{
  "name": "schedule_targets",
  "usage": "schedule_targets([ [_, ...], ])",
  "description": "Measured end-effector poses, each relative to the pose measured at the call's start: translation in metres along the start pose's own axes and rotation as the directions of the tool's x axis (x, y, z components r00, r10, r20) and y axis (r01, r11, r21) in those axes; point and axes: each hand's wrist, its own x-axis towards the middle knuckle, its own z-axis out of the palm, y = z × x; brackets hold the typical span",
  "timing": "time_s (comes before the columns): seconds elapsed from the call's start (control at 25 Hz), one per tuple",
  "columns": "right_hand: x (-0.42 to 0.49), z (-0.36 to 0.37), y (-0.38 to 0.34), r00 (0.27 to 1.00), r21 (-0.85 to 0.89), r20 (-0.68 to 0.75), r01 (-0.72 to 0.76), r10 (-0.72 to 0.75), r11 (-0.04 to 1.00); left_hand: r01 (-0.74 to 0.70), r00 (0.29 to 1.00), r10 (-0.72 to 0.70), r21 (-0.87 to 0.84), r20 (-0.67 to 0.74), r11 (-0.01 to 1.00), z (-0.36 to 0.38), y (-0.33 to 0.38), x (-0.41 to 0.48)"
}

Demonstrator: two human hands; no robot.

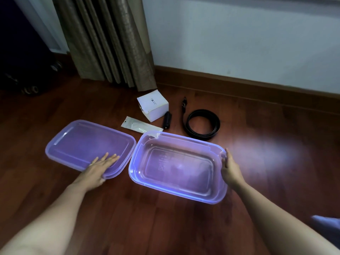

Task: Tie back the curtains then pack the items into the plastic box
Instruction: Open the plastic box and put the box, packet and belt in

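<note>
An open, translucent purple plastic box sits on the wooden floor with nothing inside. Its lid lies flat just to the left. My left hand rests on the lid's near right corner with straight fingers. My right hand touches the box's right rim, fingers fairly straight. Behind the box lie a white carton, a flat white packet, a small black plug and a coiled black cable. The brown curtain hangs gathered at the back.
The white wall and brown skirting board run along the back right. Dark furniture with small round objects stands at the far left. A bright light patch falls on the floor right of the box. Blue fabric shows at lower right.
</note>
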Motion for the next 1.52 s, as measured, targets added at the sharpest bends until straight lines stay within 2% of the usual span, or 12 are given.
schedule_targets([
  [0.2, 0.000, 0.000, 0.001, 1.000, -0.017, 0.000, -0.005, 0.005, 1.000, 0.055, 0.987, -0.068, 0.094, 0.142, 0.994, 0.002, -0.001, 0.004],
  [0.44, 0.000, 0.001, -0.001, 1.000, -0.029, -0.001, -0.010, 0.010, 1.000, 0.138, 0.954, -0.152, 0.071, 0.258, 0.988, 0.002, 0.011, 0.014],
  [0.8, 0.004, 0.003, 0.002, 1.000, -0.027, -0.007, 0.004, -0.005, 1.000, 0.180, 0.925, -0.206, 0.111, 0.320, 0.977, -0.003, 0.021, 0.023],
  [0.88, 0.004, 0.006, 0.003, 0.999, -0.026, -0.023, 0.024, -0.025, 0.999, 0.248, 0.941, -0.250, 0.041, 0.227, 0.968, -0.010, 0.036, 0.022],
  [0.92, 0.003, 0.008, 0.003, 0.999, -0.029, -0.031, 0.034, -0.034, 0.999, 0.301, 0.950, -0.295, -0.047, 0.107, 0.952, -0.016, 0.046, 0.023],
  [1.0, 0.000, 0.010, -0.001, 0.995, -0.075, -0.081, 0.050, -0.056, 0.996, 0.347, 0.911, -0.384, -0.225, -0.149, 0.911, -0.032, 0.063, 0.033],
  [1.08, 0.002, 0.009, -0.006, 0.975, -0.256, -0.177, 0.086, -0.134, 0.963, 0.285, 0.884, -0.362, -0.271, -0.296, 0.919, -0.049, 0.079, 0.054],
  [1.12, 0.006, 0.008, -0.010, 0.954, -0.387, -0.184, 0.150, -0.235, 0.910, 0.249, 0.884, -0.333, -0.272, -0.329, 0.930, -0.056, 0.086, 0.069],
  [1.2, 0.016, 0.010, -0.024, 0.910, -0.553, -0.042, 0.323, -0.412, 0.768, 0.205, 0.886, -0.307, -0.300, -0.347, 0.932, -0.069, 0.100, 0.103],
  [1.28, 0.024, 0.021, -0.040, 0.877, -0.592, 0.104, 0.434, -0.470, 0.679, 0.220, 0.864, -0.353, -0.360, -0.359, 0.906, -0.079, 0.109, 0.134],
  [1.4, 0.032, 0.043, -0.052, 0.856, -0.620, 0.157, 0.474, -0.493, 0.625, 0.323, 0.773, -0.533, -0.509, -0.345, 0.798, -0.091, 0.116, 0.174],
  [1.52, 0.037, 0.048, -0.049, 0.848, -0.693, 0.139, 0.452, -0.511, 0.561, 0.445, 0.712, -0.681, -0.638, -0.173, 0.628, -0.096, 0.122, 0.207],
])
